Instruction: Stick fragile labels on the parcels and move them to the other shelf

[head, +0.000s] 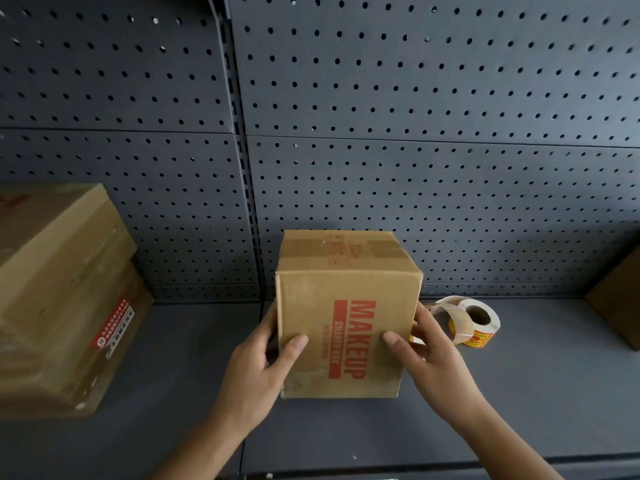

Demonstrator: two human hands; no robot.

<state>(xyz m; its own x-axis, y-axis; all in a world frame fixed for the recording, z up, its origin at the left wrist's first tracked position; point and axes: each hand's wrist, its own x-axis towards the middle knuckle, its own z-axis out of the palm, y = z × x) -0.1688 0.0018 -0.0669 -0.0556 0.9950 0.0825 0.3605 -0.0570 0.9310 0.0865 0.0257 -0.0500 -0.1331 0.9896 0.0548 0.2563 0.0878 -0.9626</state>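
A small cardboard parcel with red "MAKEUP" print stands on the dark grey shelf, in the middle of the view. My left hand grips its left side, thumb on the front face. My right hand grips its right side, thumb on the front face too. A roll of fragile labels, yellow and red with a loose white backing strip, lies on the shelf just right of the parcel, behind my right hand.
A stack of larger cardboard boxes with a red-and-white sticker fills the left of the shelf. Another box corner shows at the right edge. A perforated grey back panel rises behind the shelf.
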